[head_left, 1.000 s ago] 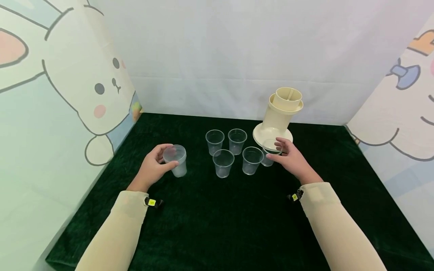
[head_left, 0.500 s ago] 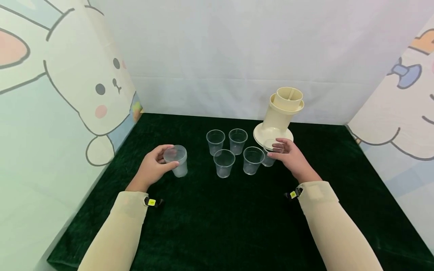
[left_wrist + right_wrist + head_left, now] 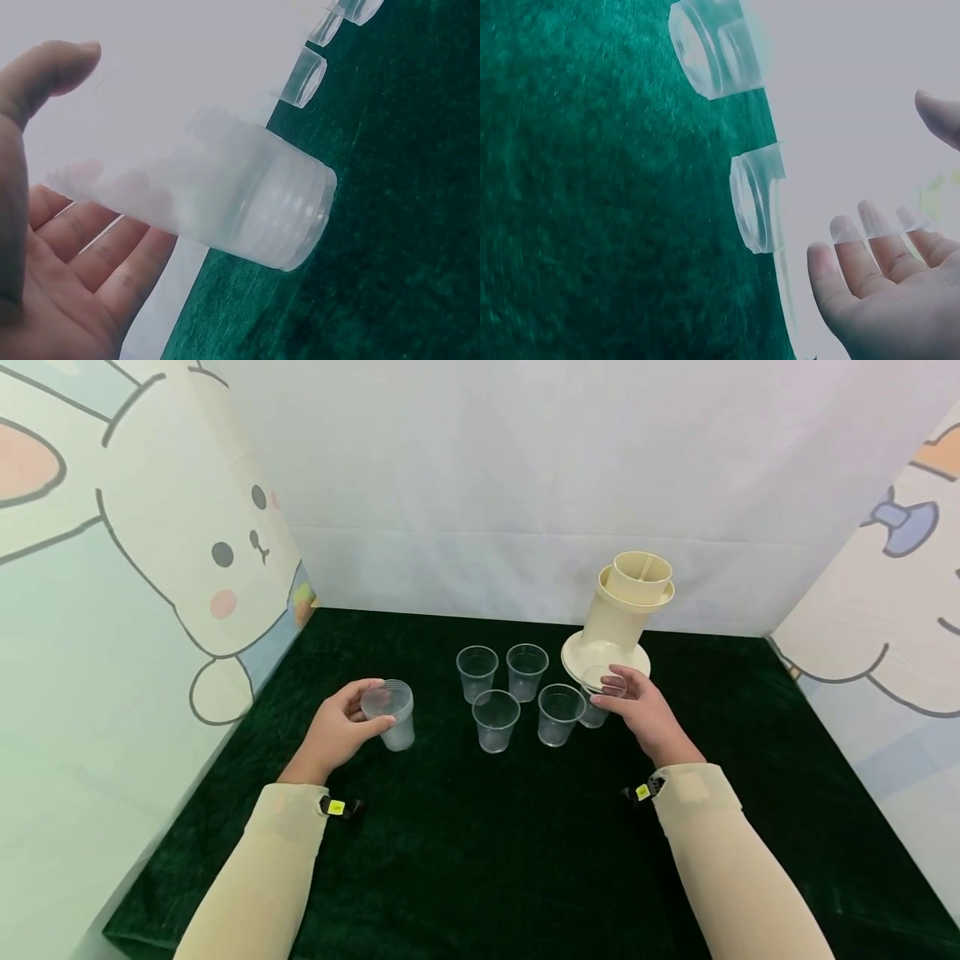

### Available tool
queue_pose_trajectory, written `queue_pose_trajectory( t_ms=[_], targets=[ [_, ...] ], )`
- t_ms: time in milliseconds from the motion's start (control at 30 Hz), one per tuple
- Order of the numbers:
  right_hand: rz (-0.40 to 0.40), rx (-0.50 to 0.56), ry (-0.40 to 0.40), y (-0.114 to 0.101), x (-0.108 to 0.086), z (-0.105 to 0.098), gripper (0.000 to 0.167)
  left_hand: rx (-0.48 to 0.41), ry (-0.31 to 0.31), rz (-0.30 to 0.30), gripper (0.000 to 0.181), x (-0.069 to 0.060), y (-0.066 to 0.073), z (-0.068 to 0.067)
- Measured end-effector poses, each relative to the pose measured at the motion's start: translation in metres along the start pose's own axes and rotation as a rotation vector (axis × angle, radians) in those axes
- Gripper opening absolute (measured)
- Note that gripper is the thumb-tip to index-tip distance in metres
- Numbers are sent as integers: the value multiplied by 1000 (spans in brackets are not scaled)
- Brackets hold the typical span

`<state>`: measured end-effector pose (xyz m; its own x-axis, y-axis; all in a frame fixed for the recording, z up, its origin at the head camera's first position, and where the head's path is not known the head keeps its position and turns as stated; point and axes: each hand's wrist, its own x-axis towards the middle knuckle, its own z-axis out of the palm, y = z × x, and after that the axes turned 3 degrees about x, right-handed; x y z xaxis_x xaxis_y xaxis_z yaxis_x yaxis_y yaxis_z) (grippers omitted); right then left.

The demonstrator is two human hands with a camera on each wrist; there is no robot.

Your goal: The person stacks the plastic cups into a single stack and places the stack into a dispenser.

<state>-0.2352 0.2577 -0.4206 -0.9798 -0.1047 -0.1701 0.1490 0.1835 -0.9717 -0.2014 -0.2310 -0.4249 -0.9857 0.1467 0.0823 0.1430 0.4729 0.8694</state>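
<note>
On the left, my left hand [image 3: 335, 727] grips a stack of nested clear plastic cups [image 3: 397, 727], thumb at the near side and fingers behind. In the left wrist view the fingers show through the stack [image 3: 262, 202]; whether its base touches the cloth, I cannot tell. My right hand [image 3: 637, 708] holds a single clear plastic cup [image 3: 594, 717] near its rim, with its thumb in front. Through that cup's wall some fingertips [image 3: 845, 229] are visible in the right wrist view. Several more clear cups [image 3: 495, 727] stand upright and apart between the hands.
A cream cylindrical holder [image 3: 611, 618] with a round base stands behind the right hand. Dark green cloth [image 3: 480, 860] covers the table. A white curtain [image 3: 450, 460] hangs behind, with cartoon-printed panels [image 3: 172, 552] at both sides.
Both hands stay in place at the stack and the right-hand cup. My right wrist and forearm have shifted slightly to the left. The other cups have not moved.
</note>
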Motion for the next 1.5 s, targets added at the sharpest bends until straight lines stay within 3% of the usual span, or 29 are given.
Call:
queue_pose_trajectory(
  t_ms=[433, 667, 900, 1267, 1500],
  targets=[
    [-56, -65, 86, -17, -8, -1, 88, -15, -15, 4, 67, 1, -1, 1],
    [-135, -70, 178, -38, -12, -2, 85, -21, -5, 0, 67, 1, -1, 3],
    [-203, -31, 207, -66, -15, 3, 86, -12, -12, -13, 71, 2, 1, 0],
    [-340, 28, 136, -107, -20, 35, 75, -36, -4, -35, 72, -2, -2, -3],
    [-362, 33, 64, -118, -20, 59, 71, -38, 5, -25, 72, -2, -4, 3]
  ],
)
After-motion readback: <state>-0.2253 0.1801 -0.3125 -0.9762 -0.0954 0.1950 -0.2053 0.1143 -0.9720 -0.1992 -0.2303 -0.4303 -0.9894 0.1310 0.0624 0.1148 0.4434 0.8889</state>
